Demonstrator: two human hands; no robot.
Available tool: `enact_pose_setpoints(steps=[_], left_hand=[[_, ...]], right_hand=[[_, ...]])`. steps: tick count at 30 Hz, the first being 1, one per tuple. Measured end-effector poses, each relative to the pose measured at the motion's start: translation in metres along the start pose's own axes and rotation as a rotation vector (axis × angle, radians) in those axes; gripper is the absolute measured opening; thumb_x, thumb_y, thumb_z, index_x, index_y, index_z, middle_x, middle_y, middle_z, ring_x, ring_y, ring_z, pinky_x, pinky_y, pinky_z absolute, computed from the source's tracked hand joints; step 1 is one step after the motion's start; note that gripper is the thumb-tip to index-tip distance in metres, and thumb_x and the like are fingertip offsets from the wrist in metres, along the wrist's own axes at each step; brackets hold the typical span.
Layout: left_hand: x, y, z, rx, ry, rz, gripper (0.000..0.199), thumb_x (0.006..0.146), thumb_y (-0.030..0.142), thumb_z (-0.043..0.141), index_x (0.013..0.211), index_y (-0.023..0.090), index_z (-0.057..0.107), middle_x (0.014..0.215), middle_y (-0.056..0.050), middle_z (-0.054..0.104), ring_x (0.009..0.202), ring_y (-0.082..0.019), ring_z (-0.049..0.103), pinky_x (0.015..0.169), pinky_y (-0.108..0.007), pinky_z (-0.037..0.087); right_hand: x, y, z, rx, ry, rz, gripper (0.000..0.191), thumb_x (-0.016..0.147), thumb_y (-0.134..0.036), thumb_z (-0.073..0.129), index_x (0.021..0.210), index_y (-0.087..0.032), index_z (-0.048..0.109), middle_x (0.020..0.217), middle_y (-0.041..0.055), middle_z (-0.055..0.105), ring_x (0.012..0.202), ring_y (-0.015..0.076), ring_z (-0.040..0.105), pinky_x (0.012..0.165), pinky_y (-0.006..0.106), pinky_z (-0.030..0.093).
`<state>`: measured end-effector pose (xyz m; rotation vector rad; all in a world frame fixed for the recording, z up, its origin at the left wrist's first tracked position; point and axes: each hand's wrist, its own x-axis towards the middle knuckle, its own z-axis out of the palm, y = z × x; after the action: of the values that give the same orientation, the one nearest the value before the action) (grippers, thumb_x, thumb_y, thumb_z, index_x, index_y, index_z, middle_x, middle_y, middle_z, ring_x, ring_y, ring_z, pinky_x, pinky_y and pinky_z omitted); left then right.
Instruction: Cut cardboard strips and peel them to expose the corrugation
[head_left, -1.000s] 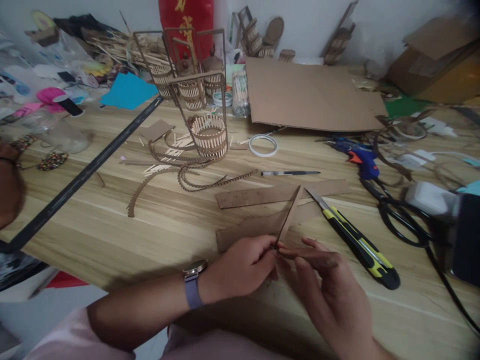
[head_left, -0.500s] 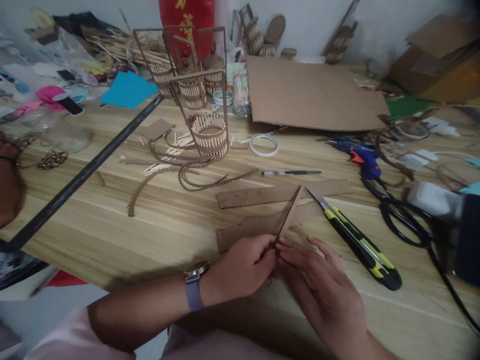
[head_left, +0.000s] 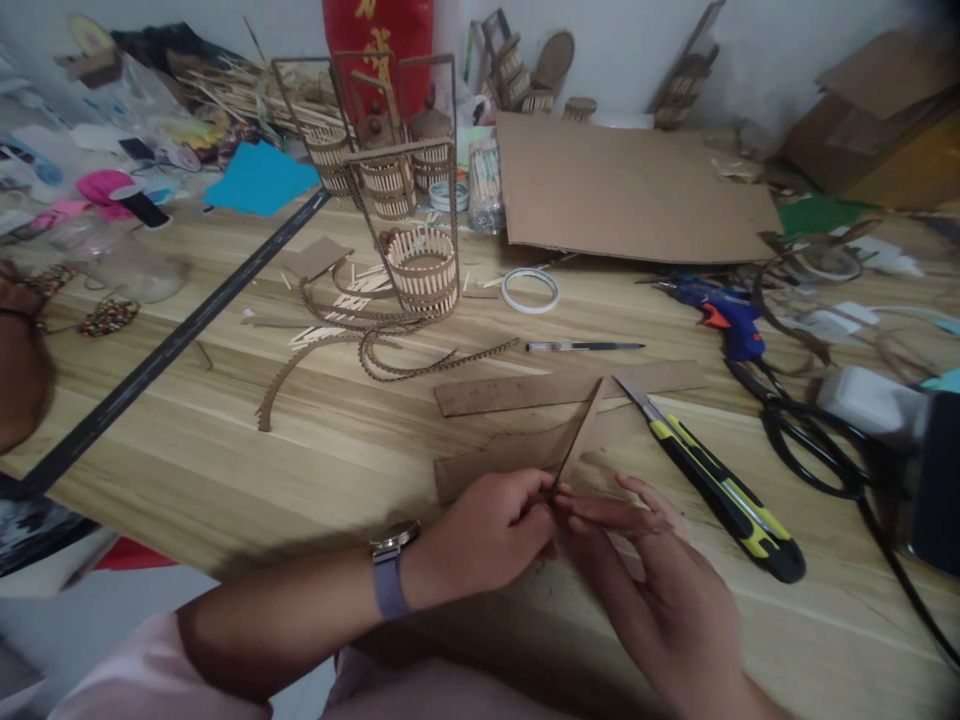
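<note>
Between my hands a narrow cardboard strip (head_left: 583,432) stands up at a slant, its near end hidden by the fingers. My left hand (head_left: 487,530), with a watch on its wrist, pinches that end. Against the same end press the fingertips of my right hand (head_left: 660,580), its other fingers bent. Two wider cardboard pieces lie just beyond: a flat strip (head_left: 510,392) and a ragged-edged piece (head_left: 480,462). Right of the hands rests a yellow and black utility knife (head_left: 720,485), blade out. A pen (head_left: 585,347) lies farther back.
A stick basket with a tall handle (head_left: 424,270) stands behind curled cardboard strips (head_left: 390,365). A tape roll (head_left: 530,290), a large cardboard sheet (head_left: 637,190), a blue glue gun (head_left: 727,315) and black scissors (head_left: 814,445) lie around. Another person's arm (head_left: 22,370) is at the left edge.
My right hand has shifted slightly right, its fingers bending more at the strip's near end. My left hand keeps its pinch, and the strip leans a little differently.
</note>
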<state>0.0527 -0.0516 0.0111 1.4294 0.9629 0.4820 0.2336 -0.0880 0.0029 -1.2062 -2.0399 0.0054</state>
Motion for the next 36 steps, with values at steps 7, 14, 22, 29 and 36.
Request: enact_pose_setpoints(steps=[7, 14, 22, 29, 36], left_hand=[[0.001, -0.001, 0.002, 0.019, -0.004, 0.032, 0.017, 0.097, 0.021, 0.045, 0.085, 0.019, 0.056, 0.076, 0.002, 0.059, 0.071, -0.014, 0.056, 0.063, -0.024, 0.038], [0.0, -0.002, 0.002, 0.042, 0.046, 0.017, 0.015, 0.091, 0.015, 0.045, 0.081, 0.019, 0.055, 0.07, 0.002, 0.058, 0.066, -0.014, 0.056, 0.061, -0.024, 0.037], [0.001, -0.001, 0.001, 0.0, 0.01, 0.0, 0.015, 0.093, 0.018, 0.046, 0.081, 0.019, 0.056, 0.07, 0.003, 0.061, 0.065, -0.013, 0.057, 0.059, -0.023, 0.039], [0.002, -0.003, -0.001, 0.024, 0.046, 0.072, 0.02, 0.093, 0.015, 0.045, 0.092, 0.017, 0.065, 0.088, -0.002, 0.07, 0.083, -0.016, 0.063, 0.073, -0.025, 0.044], [0.001, -0.001, 0.003, -0.024, 0.045, 0.046, 0.025, 0.092, 0.013, 0.045, 0.095, 0.016, 0.069, 0.083, -0.001, 0.071, 0.07, -0.014, 0.061, 0.066, -0.024, 0.045]], right_hand=[[-0.002, -0.002, 0.002, -0.002, 0.007, -0.034, 0.01, 0.102, -0.021, 0.051, 0.1, -0.025, 0.06, 0.086, -0.0004, 0.08, 0.084, 0.0188, 0.078, 0.1, 0.037, 0.055], [-0.003, -0.004, 0.003, -0.013, -0.019, -0.034, 0.011, 0.104, -0.021, 0.048, 0.1, -0.024, 0.058, 0.086, 0.0001, 0.081, 0.085, 0.0177, 0.079, 0.108, 0.036, 0.05], [0.005, -0.007, -0.004, -0.023, -0.014, 0.038, 0.015, 0.107, -0.031, 0.043, 0.098, -0.027, 0.055, 0.081, -0.0039, 0.081, 0.073, 0.0181, 0.079, 0.098, 0.037, 0.059], [-0.007, -0.003, 0.007, 0.073, -0.048, 0.001, 0.009, 0.099, -0.024, 0.059, 0.107, -0.026, 0.063, 0.1, -0.0005, 0.082, 0.098, 0.0196, 0.078, 0.117, 0.044, 0.042], [-0.01, -0.003, 0.008, 0.07, -0.02, -0.013, 0.012, 0.098, -0.015, 0.058, 0.103, -0.025, 0.063, 0.1, -0.0018, 0.082, 0.093, 0.0155, 0.078, 0.12, 0.039, 0.036]])
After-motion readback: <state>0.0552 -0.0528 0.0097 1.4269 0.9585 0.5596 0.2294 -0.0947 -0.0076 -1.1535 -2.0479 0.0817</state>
